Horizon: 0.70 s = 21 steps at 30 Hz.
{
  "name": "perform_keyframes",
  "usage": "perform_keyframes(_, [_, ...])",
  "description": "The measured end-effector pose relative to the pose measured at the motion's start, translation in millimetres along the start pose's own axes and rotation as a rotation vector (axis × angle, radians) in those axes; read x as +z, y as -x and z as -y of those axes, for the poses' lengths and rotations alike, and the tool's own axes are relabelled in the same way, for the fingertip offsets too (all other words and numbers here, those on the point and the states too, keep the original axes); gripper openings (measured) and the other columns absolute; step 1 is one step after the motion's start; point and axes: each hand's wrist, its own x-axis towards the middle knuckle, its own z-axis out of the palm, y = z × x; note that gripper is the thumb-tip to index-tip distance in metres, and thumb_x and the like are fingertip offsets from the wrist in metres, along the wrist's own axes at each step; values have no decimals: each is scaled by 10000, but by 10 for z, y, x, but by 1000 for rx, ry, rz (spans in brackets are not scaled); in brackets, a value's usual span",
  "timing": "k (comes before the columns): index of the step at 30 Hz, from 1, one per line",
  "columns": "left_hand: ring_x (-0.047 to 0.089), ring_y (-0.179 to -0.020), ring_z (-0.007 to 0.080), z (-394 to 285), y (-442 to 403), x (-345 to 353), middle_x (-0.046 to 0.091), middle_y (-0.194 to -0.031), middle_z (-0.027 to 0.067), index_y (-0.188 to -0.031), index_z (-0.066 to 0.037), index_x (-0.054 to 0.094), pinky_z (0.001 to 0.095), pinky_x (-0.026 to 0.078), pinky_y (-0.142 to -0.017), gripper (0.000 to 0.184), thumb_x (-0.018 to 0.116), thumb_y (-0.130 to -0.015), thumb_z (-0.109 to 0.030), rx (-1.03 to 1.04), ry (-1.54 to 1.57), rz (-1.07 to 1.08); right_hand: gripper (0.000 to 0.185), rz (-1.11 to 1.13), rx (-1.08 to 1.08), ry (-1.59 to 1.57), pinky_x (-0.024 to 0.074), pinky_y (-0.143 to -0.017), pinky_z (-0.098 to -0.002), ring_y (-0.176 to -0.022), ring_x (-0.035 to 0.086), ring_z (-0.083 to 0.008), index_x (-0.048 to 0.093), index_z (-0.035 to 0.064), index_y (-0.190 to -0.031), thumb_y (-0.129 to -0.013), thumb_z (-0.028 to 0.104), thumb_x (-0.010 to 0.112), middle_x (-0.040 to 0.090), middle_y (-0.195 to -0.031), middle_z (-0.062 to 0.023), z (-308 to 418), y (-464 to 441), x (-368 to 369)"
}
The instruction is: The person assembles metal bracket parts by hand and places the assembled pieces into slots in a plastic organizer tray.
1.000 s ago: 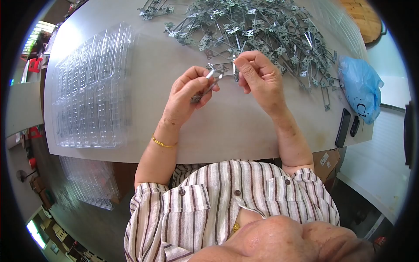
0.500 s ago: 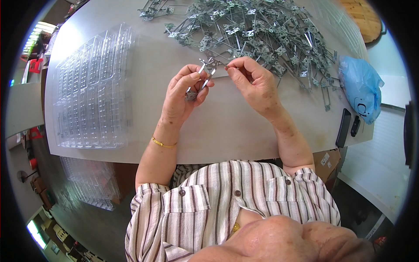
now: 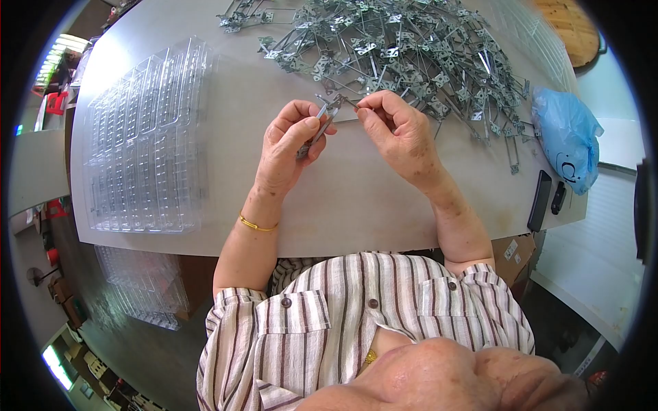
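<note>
My left hand (image 3: 284, 147) is closed round a few metal parts (image 3: 318, 130), whose ends stick out above the thumb and forefinger. To the right, my right hand (image 3: 399, 137) pinches a thin metal piece (image 3: 351, 103) between thumb and forefinger. The far end of that piece meets or overlaps the parts at my left hand; whether they are joined I cannot make out. Beyond both hands lies a large tangled heap of metal parts (image 3: 411, 51) on the grey table (image 3: 356, 212).
Clear plastic trays (image 3: 147, 144) are stacked on the left of the table. At the right edge are a blue plastic bag (image 3: 564, 137), a black phone (image 3: 539, 201) and a small black object (image 3: 558, 198). More clear trays (image 3: 144, 284) sit below the table's left edge.
My right hand has moved left and slightly down from near the heap, bringing its metal piece to the parts in my left hand. The parts in my left hand have tilted slightly.
</note>
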Motion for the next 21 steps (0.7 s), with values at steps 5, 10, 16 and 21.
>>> perform_keyframes(5, [489, -577, 59, 2, -1, -25, 705, -968, 123, -1092, -64, 612, 190, 338, -481, 183, 637, -992, -215, 24, -40, 25, 72, 12, -1, 24, 497, -597, -261, -673, 623, -81, 673, 22, -1028, -972, 66, 673, 701, -780, -42, 21, 0, -6])
perform_keyframes(10, [476, -577, 52, -2, 16, 1, 703, -961, 118, -1092, -53, 614, 187, 334, -491, 189, 642, -990, -209, 28, -58, 19, 90, 6, -26, 40, 491, -592, -261, -662, 620, -84, 657, 22, -1038, -980, 87, 679, 692, -769, -40, -13, 3, -4])
perform_keyframes(16, [463, -580, 43, 6, 13, 11, 698, -941, 106, -1102, -38, 608, 189, 322, -495, 203, 651, -979, -193, -4, -114, 77, 216, 156, 199, -295, 488, -569, -240, -635, 593, -78, 630, 3, -1171, -1061, 188, 605, 656, -751, -26, -24, -37, -43])
perform_keyframes(21, [459, -582, 38, -8, 20, 28, 698, -930, 102, -1097, -29, 608, 188, 315, -492, 221, 677, -968, -195, -36, -115, 92, 327, 309, 369, -640, 506, -563, -229, -611, 591, -88, 645, -20, -1184, -1092, 281, 555, 636, -738, -28, -91, -105, -121])
